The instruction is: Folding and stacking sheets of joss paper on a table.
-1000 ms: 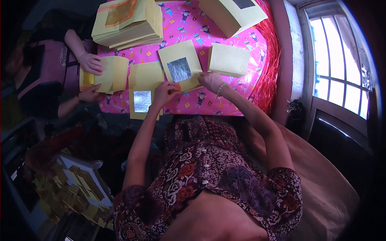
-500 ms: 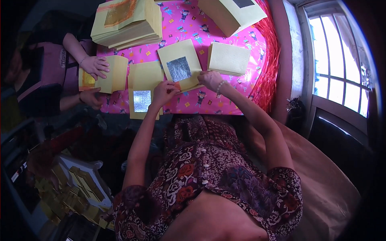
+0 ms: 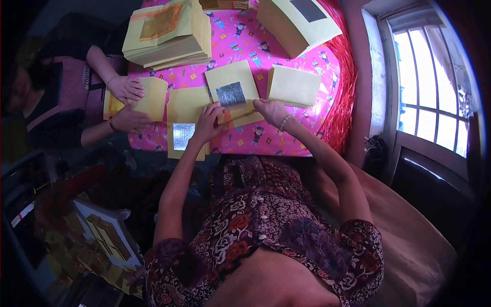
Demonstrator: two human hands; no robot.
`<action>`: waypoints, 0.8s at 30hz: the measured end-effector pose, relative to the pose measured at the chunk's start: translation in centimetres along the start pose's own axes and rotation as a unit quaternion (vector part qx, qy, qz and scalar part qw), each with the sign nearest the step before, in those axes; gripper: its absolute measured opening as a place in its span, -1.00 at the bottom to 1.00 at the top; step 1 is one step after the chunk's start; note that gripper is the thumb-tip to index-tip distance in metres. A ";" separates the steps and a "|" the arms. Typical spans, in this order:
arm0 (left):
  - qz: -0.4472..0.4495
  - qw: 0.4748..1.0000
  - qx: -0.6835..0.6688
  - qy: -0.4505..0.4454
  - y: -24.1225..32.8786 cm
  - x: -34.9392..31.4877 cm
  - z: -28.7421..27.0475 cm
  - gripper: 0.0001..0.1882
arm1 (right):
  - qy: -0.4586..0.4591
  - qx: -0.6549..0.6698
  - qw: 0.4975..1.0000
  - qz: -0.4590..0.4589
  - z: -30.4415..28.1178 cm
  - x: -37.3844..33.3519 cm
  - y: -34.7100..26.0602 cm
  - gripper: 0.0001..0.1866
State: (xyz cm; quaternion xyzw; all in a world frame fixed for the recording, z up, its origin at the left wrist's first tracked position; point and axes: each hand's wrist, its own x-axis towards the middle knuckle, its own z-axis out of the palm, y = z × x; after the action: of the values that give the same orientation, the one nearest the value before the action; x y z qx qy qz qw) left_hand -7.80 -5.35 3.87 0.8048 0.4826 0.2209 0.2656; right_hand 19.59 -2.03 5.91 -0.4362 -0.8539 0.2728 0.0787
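Observation:
A yellow paper sheet with a silver foil square lies in front of me, its near edge lifted into a fold. My left hand has its fingertips closed at the sheet's near left edge, beside the foil. At the near right corner, my right hand, with a beaded bracelet at the wrist, pinches the folded edge. More yellow paper shows under the fold. Just left of my left hand lies a stack of yellow sheets, its top sheet bearing a silver square. A small pile of folded yellow papers sits beyond my right hand.
A tall stack of yellow paper stands at the far left, another block at the far right. The pink patterned cover spans the table. On the left, a co-worker's hands rest on yellow sheets. Red tinsel lines the right edge.
The view has shifted slightly. My left fingertips have moved up along the sheet, and its near edge is now raised further. The co-worker's lower hand has come onto their papers.

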 end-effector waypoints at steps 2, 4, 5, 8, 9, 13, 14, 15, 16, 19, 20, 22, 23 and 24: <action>-0.011 1.000 0.008 0.026 -1.4 0.3 0.0 -0.68 | 0.018 0.027 0.999 0.010 -0.7 0.6 -0.8 -0.88; -0.077 0.995 -0.057 0.015 -1.8 1.9 -0.1 -0.77 | 0.055 0.126 0.989 0.054 -1.1 0.7 -0.8 -0.79; -0.039 0.995 -0.019 0.085 -1.8 2.6 -0.1 -0.80 | 0.112 0.171 0.977 0.061 -1.2 0.7 -1.0 -0.74; -0.169 0.976 -0.105 0.084 -3.5 2.9 0.0 -0.77 | 0.168 0.302 0.931 0.119 -0.6 2.0 -1.8 -0.59; -0.132 0.979 -0.108 0.115 -4.3 3.0 0.3 -0.74 | 0.183 0.334 0.915 0.130 0.2 2.9 -1.7 -0.59; -0.204 0.964 -0.152 0.081 -4.2 4.7 0.2 -0.76 | 0.244 0.217 0.922 0.206 3.8 5.7 -0.5 -0.69; -0.201 0.964 -0.151 0.083 -4.4 5.0 0.3 -0.76 | 0.246 0.216 0.923 0.204 4.4 6.4 -0.3 -0.69; -0.215 0.960 -0.151 0.097 -4.2 5.4 0.3 -0.76 | 0.260 0.191 0.917 0.233 5.1 7.1 0.0 -0.69; -0.226 0.956 -0.151 0.109 -4.0 5.9 0.5 -0.76 | 0.275 0.165 0.910 0.264 5.8 7.6 0.7 -0.68; -0.240 0.952 -0.133 0.138 -4.6 5.9 1.1 -0.75 | 0.267 0.163 0.908 0.280 5.7 8.9 0.6 -0.65; -0.258 0.950 -0.106 0.144 -5.0 5.6 1.3 -0.75 | 0.244 0.175 0.906 0.299 5.3 9.3 0.2 -0.64; -0.263 0.948 -0.112 0.144 -4.8 6.1 1.6 -0.72 | 0.257 0.160 0.903 0.306 5.1 9.4 0.2 -0.64; -0.276 0.944 -0.110 0.143 -4.7 6.4 1.8 -0.72 | 0.268 0.148 0.900 0.310 5.0 9.4 0.2 -0.63; -0.290 0.940 -0.107 0.143 -4.7 6.5 1.8 -0.73 | 0.268 0.147 0.900 0.310 5.1 9.6 0.4 -0.63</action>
State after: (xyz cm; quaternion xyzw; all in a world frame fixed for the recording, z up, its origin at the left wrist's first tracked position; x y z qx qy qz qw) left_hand -6.95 1.94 0.15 0.5562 0.7018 0.2978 0.3309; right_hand 12.12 3.66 0.40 -0.7192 -0.5718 0.2786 0.2796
